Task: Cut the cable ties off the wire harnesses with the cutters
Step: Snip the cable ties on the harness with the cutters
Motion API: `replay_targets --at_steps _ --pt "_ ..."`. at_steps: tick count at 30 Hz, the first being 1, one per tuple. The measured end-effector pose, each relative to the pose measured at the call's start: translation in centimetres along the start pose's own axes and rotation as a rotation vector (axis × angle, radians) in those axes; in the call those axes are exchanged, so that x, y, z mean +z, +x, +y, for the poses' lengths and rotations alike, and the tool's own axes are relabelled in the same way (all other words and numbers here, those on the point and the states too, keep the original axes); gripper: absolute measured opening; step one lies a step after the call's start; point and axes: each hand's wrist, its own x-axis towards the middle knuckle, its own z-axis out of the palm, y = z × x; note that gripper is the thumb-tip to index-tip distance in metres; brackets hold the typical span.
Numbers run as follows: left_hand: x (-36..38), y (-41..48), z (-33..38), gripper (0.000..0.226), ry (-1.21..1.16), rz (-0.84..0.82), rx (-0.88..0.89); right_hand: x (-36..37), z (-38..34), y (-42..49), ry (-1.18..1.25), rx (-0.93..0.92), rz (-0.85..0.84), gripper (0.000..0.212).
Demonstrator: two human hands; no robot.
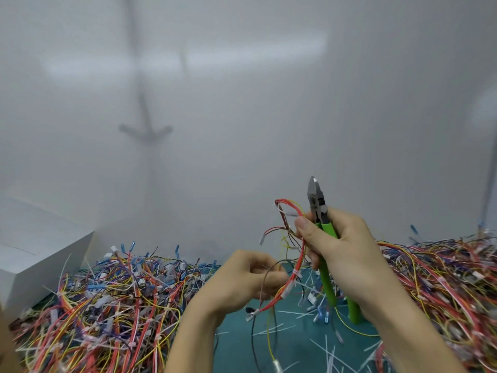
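My right hand point(341, 254) grips the green-handled cutters point(318, 211), whose closed jaws point up, and it also pins the upper loop of a red and yellow wire harness point(297, 267) against the handles. My left hand point(250, 278) is lower and to the left, its fingers pinching the harness's thin wires. A white cable tie point(295, 273) wraps the red wires between the two hands. The harness ends dangle below my hands over the green mat point(293, 343).
A large tangle of coloured harnesses point(107, 305) covers the mat on the left, another heap point(443, 286) lies on the right. Cut white tie pieces point(326, 348) lie scattered on the mat. A white box point(35, 259) stands at the left. A white wall is behind.
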Motion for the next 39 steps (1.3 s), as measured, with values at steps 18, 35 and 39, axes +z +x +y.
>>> replay_targets --at_steps 18,35,39 --pt "-2.2 -1.5 1.9 0.015 -0.758 0.153 0.046 1.9 2.5 -0.3 -0.548 0.294 -0.296 0.030" --pt "-1.2 -0.8 1.7 0.017 -0.732 0.295 0.067 1.9 0.9 -0.9 -0.586 0.150 -0.299 0.060" --pt "-1.0 -0.8 1.8 0.021 -0.652 0.282 0.076 2.2 1.0 -0.9 -0.545 0.127 -0.272 0.065"
